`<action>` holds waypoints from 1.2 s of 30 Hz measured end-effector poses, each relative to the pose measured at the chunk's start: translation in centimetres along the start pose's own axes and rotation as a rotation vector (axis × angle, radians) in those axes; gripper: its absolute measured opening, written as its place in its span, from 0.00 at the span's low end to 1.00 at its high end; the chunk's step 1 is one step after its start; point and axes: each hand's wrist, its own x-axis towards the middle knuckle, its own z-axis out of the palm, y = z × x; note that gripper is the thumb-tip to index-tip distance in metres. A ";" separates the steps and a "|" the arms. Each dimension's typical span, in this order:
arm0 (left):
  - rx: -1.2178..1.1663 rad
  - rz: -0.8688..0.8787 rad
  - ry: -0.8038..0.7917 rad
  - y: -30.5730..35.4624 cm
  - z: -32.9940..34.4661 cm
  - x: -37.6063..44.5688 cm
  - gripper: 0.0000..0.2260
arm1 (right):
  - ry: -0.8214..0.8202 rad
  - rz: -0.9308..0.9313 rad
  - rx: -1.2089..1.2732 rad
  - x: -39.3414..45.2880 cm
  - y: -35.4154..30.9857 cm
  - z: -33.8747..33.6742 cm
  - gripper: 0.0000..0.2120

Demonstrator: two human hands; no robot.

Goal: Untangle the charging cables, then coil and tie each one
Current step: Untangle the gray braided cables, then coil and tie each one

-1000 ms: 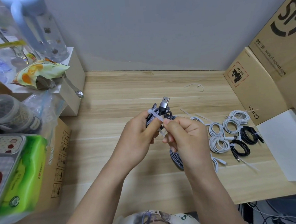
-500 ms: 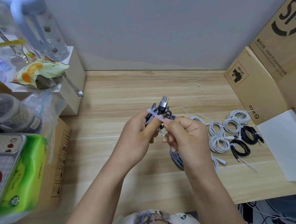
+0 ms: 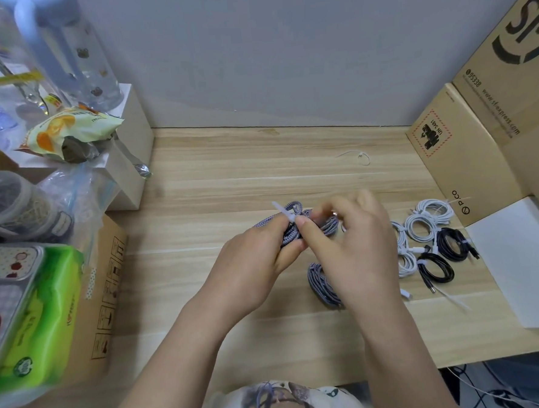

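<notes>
Head view: carton (image 3: 492, 102) reads "95338".

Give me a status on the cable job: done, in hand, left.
Done: several white coils and two black coils lie tied at the right. In hand: the left hand grips a grey braided coil with a white zip tie around it; the right hand works at it. Left: another grey braided cable on the desk, tie not visible.

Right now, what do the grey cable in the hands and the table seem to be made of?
grey cable: apparently a braided fabric sleeve, matte, with a speckled grey-white weave. table: pale wood or wood-look laminate, smooth, with long straight grain lines; which one cannot be told.
</notes>
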 end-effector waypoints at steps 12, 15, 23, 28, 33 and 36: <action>0.119 0.112 -0.084 -0.8 2.0 -0.1 0.14 | -0.151 0.006 0.276 1.3 -0.2 -0.3 0.07; 0.122 0.101 -0.114 -1.0 2.3 -0.3 0.17 | -0.180 0.102 0.654 1.4 -0.6 -1.2 0.12; -0.187 -0.071 -0.191 -1.3 3.1 0.6 0.05 | -0.164 0.115 0.936 0.5 -1.0 -1.1 0.10; -0.390 -0.133 -0.132 -0.6 2.4 1.0 0.12 | -0.149 0.097 1.123 0.2 -1.6 -2.0 0.09; -0.547 -0.129 -0.089 0.0 2.2 0.9 0.14 | -0.165 0.087 1.306 0.7 -1.7 -1.4 0.07; -0.621 -0.152 -0.020 0.4 2.4 0.7 0.14 | -0.227 0.092 1.160 0.8 -0.9 0.1 0.11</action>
